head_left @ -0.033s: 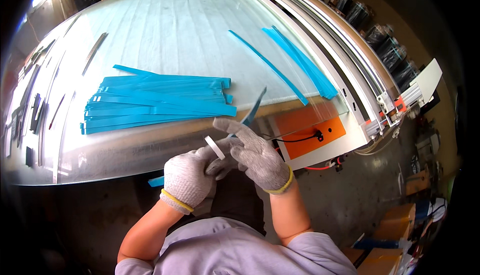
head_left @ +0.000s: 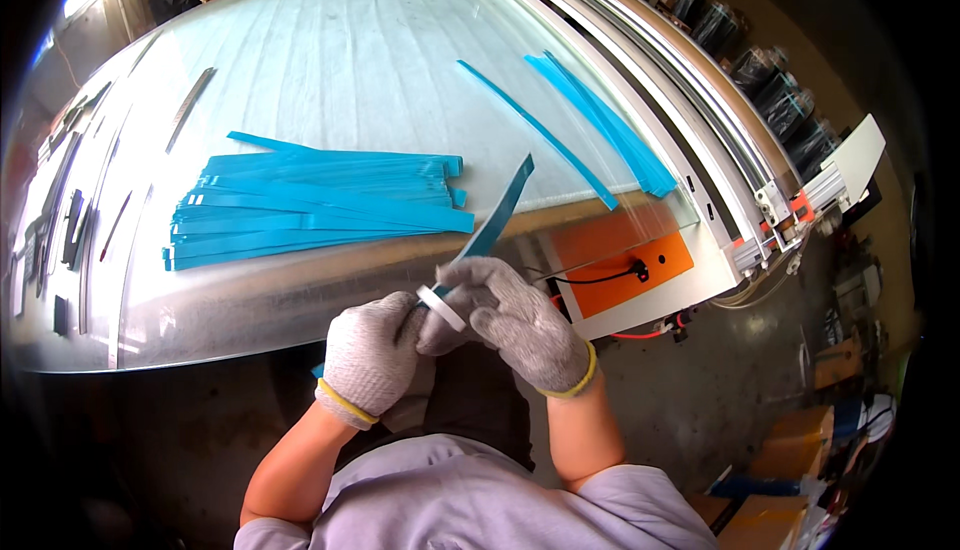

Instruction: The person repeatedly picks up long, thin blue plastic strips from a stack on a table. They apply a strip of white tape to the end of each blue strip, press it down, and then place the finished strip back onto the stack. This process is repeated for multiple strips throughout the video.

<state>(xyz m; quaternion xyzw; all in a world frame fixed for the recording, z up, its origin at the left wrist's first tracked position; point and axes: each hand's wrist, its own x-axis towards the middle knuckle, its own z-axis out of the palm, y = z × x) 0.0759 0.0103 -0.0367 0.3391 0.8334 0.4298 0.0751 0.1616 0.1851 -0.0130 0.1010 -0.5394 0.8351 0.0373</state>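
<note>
Right hand [head_left: 527, 326] was clamped on blue strip [head_left: 500, 208]; left hand [head_left: 370, 358] was close against it, hold unclear; white band [head_left: 440, 308] sat between them; strip pile [head_left: 330, 217] lay beyond, leftward

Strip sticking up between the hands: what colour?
The strip is blue, best seen in the head view.
</note>
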